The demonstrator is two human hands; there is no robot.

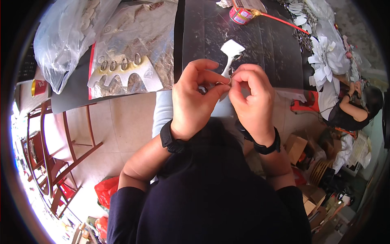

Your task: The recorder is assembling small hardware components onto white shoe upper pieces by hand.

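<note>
Close together above the table's near edge, my left hand (191, 99) and my right hand (254, 95) both pinch with thumb and forefinger. Between them is a white strap piece (232, 48) with a wide flared end pointing away from me and a narrow neck running down to my fingertips. A small metal ring (221, 83) shows at my left fingertips, partly covered by them. My right fingers close on the narrow part of the strap. To the left lies a pale scalloped sheet (138, 80) with several oval metal rings (124, 64) on its yellow-stained upper edge.
A red can (240, 16) with a red-handled brush (280, 21) stands at the far side of the black-covered table (268, 53). A clear plastic bag (61, 44) sits far left, white cut pieces (325, 59) at right. Another person (357, 107) works farther right. Wooden chair frames (67, 142) stand lower left.
</note>
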